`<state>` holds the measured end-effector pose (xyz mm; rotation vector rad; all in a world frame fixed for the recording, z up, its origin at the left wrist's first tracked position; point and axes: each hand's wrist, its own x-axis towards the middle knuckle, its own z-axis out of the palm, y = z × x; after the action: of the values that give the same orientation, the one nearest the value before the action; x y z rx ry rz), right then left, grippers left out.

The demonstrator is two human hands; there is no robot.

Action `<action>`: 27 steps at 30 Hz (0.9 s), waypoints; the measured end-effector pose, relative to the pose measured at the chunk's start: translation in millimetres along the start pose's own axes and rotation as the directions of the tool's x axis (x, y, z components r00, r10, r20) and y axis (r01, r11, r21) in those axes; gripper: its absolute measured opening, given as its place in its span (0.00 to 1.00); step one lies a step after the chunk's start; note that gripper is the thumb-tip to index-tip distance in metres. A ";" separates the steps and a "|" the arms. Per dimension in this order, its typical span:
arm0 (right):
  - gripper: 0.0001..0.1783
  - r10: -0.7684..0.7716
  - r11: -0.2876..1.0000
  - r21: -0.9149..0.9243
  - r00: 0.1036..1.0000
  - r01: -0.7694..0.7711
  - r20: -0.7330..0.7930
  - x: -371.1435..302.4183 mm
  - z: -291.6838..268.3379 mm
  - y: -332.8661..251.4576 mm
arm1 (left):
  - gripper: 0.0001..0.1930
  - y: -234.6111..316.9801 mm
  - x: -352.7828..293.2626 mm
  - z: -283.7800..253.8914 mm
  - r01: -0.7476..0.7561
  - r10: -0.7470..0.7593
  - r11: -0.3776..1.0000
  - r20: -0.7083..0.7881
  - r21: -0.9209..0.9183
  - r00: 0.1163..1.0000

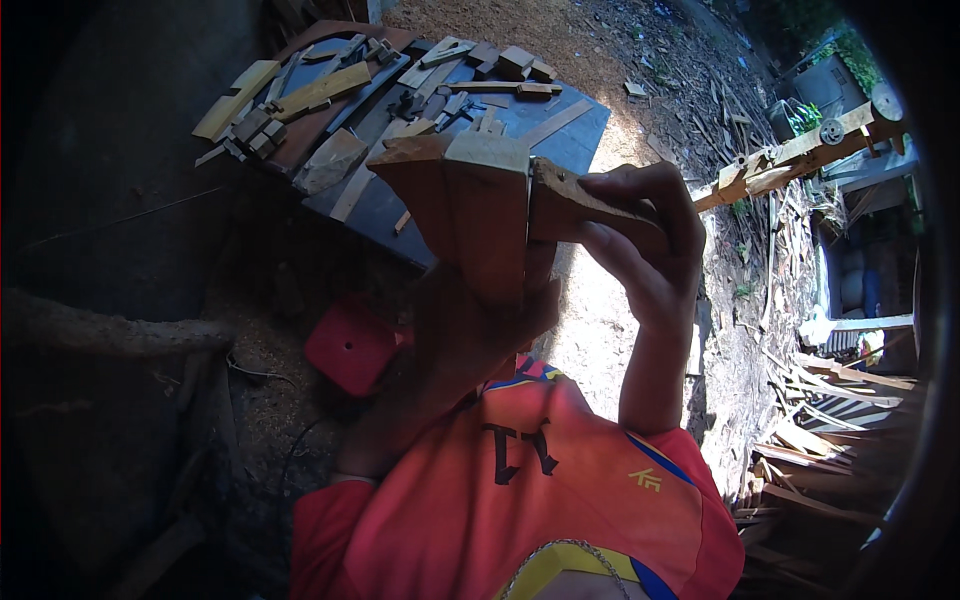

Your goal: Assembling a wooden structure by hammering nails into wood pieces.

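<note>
Close in front of me, my left hand [478,318] grips a large carved wooden block [487,205] from below. The block has angled faces and flares out at its upper left; its top face catches the light. My right hand [655,245] pinches a smaller curved wooden piece [560,203] between thumb and fingers. That piece's broad end meets the right side of the block, and its narrower end lies under my right fingers. Shadow hides much of my left hand's fingers. Whether the two wooden parts are joined or only pressed together, I cannot tell.
Beyond my hands, a dark table [570,125] bears several wood offcuts, blocks and tools. A red stool [352,345] stands below it. At left a thick branch [120,328] juts in. On the right are a long timber beam [770,172] and piled wood strips [810,440].
</note>
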<state>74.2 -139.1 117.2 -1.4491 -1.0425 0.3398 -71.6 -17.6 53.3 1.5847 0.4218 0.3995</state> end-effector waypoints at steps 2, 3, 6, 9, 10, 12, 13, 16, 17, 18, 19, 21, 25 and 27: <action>0.20 0.011 1.000 0.016 1.000 -0.011 0.012 -0.5 -2.4 -1.1 | 0.09 -2.1 -0.3 1.1 -0.155 0.156 0.987 -0.038 0.033 0.987; 0.20 0.012 1.000 0.014 1.000 -0.012 0.011 -0.2 -2.9 -2.8 | 0.10 -2.0 0.1 1.2 -0.161 0.163 0.986 -0.034 0.053 0.986; 0.20 0.021 0.998 -0.062 1.000 -0.019 0.022 1.4 -2.7 -6.1 | 0.14 -0.6 0.0 3.1 -0.191 0.194 0.980 -0.060 0.053 0.979; 0.20 -0.043 0.996 -0.081 0.999 0.044 0.018 1.6 -0.6 -3.8 | 0.18 6.9 0.5 1.8 -0.203 0.206 0.978 -0.078 0.047 0.975; 0.20 -0.014 0.998 -0.062 1.000 0.014 0.006 1.2 -0.1 -4.0 | 0.21 7.9 1.7 1.3 -0.193 0.196 0.980 -0.061 0.057 0.979; 0.20 0.017 0.999 -0.044 1.000 -0.018 -0.008 1.7 0.2 -7.7 | 0.21 -0.1 4.9 1.6 -0.222 0.230 0.970 -0.073 0.099 0.970; 0.20 0.013 0.998 -0.065 1.000 -0.013 -0.004 2.9 -0.1 -11.3 | 0.22 -2.6 6.4 1.3 -0.252 0.266 0.957 -0.087 0.145 0.960; 0.20 0.013 0.996 -0.084 0.999 -0.015 -0.030 6.6 3.9 -11.9 | 0.22 -5.8 12.8 -5.3 -0.107 0.109 0.990 -0.019 0.095 0.994; 0.21 0.019 0.997 -0.077 0.998 -0.023 -0.055 8.5 6.5 -10.5 | 0.22 -5.7 16.6 -7.9 -0.110 0.112 0.989 -0.015 0.095 0.994; 0.21 0.016 0.997 -0.079 0.998 -0.020 -0.061 11.3 8.0 -8.8 | 0.23 -3.5 20.6 -11.2 -0.056 0.057 0.995 -0.016 0.084 0.998; 0.27 0.009 0.995 -0.103 0.997 -0.016 -0.076 14.7 9.0 -5.2 | 0.24 -1.6 24.3 -13.2 -0.001 0.002 0.997 -0.016 0.073 1.000; 0.33 0.000 0.992 -0.126 0.996 -0.012 -0.094 19.4 14.1 -1.7 | 0.27 -4.3 29.8 -13.9 -0.023 0.023 1.000 -0.037 -0.003 0.999; 0.61 -0.133 0.987 -0.094 0.989 0.127 -0.062 25.7 17.2 6.6 | 0.29 -5.9 41.8 -22.2 -0.053 0.055 0.979 0.007 -0.199 0.998; 0.66 -0.178 0.983 0.037 0.981 0.181 -0.078 27.7 23.7 9.0 | 0.27 -12.6 48.3 -25.0 -0.091 0.096 0.961 0.004 -0.262 0.995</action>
<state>75.2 -101.6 114.6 -1.3074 -1.0900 0.1761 -42.4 28.8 42.0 1.3522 0.2694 0.4938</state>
